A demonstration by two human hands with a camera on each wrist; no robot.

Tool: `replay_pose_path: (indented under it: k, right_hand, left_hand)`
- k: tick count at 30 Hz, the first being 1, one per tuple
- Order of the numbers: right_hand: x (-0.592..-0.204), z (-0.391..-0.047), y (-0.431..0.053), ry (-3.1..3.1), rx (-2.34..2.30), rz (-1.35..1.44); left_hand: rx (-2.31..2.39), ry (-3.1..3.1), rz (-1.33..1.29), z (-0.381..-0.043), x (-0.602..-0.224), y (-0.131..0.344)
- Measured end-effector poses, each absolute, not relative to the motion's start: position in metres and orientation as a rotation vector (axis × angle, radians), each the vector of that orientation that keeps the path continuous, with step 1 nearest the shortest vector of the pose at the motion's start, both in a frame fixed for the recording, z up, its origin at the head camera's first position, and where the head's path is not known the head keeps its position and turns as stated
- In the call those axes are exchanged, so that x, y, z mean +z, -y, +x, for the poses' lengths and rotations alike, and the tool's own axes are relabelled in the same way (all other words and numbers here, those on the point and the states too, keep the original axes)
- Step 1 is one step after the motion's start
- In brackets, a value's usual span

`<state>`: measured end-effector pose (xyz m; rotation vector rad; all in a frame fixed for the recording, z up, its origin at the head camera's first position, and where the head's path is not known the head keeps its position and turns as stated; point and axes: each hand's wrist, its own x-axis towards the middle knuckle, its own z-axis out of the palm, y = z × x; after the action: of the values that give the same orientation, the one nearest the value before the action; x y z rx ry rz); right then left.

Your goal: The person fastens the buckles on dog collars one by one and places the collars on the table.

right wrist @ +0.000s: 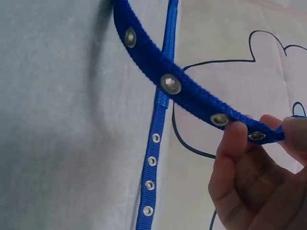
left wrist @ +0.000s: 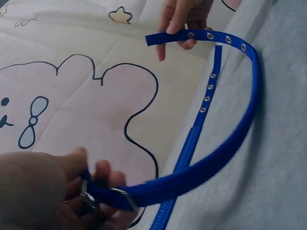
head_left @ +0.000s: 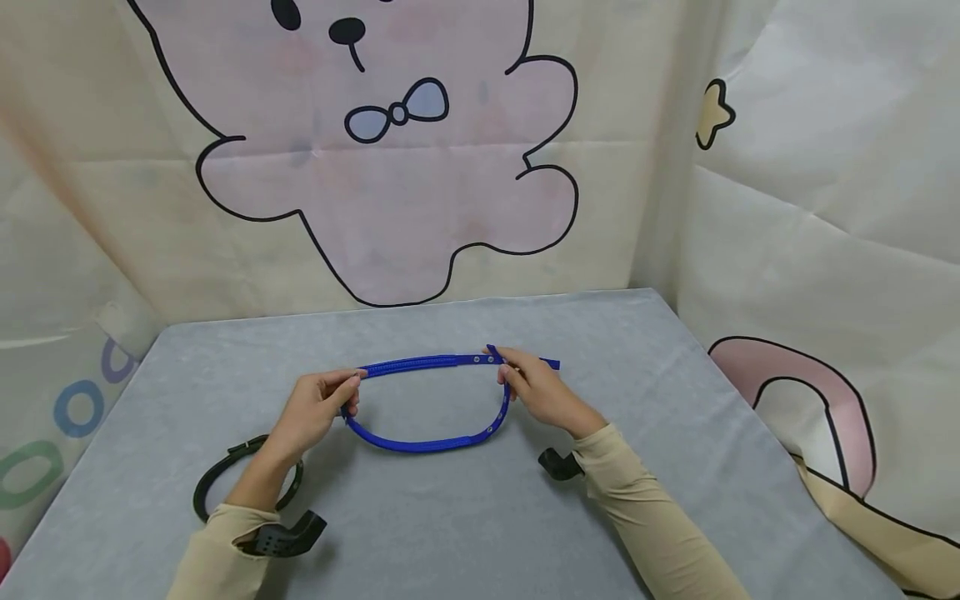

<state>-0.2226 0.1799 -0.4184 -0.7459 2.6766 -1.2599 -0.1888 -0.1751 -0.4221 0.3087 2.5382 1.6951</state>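
Observation:
A blue webbing collar (head_left: 431,446) is bowed in a curve between my two hands. Its buckle end, with a metal buckle (left wrist: 89,197), is in the grip of my left hand (head_left: 311,410). At the other end, my right hand (head_left: 542,388) pinches the strap between thumb and fingers, close to the metal eyelets (right wrist: 171,84); the tip of the strap sticks out past the fingers. Behind the held collar a second blue strap (head_left: 420,364), also with a row of eyelets, lies straight along the table; its left end is hidden behind my left hand.
A dark green-black collar (head_left: 202,492), closed in a loop, lies under my left forearm. The grey cloth-covered table (head_left: 450,533) meets a printed curtain (head_left: 615,217) at its far edge, with more curtain on both sides. Black wrist cameras (head_left: 285,537) sit at both cuffs.

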Motion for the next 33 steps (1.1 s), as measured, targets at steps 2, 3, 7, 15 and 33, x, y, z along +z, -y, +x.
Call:
replay_pose_path:
  k: [2,3,7,15,33]
  right_hand:
    - [-0.416,-0.222,-0.179,-2.696,-1.241,-0.76]
    - [-0.415,-0.221,-0.179,-2.707,-1.244,-0.771]
    - [-0.41,-0.221,-0.179,-2.747,-1.278,-0.787]
    - [-0.411,-0.225,-0.178,-2.719,-1.221,-0.753]
    - [-0.417,-0.222,-0.176,-2.578,-1.154,-0.883]
  left_hand:
    - [1.637,-2.513,0.372,-0.188,-0.421,0.181]
    - [1.62,-2.507,0.401,-0.188,-0.419,0.184]
    - [1.625,-2.532,0.409,-0.186,-0.417,0.19]
    - [1.73,-2.615,0.414,-0.189,-0.422,0.184]
    - [1.928,-2.554,0.365,-0.182,-0.415,0.157]
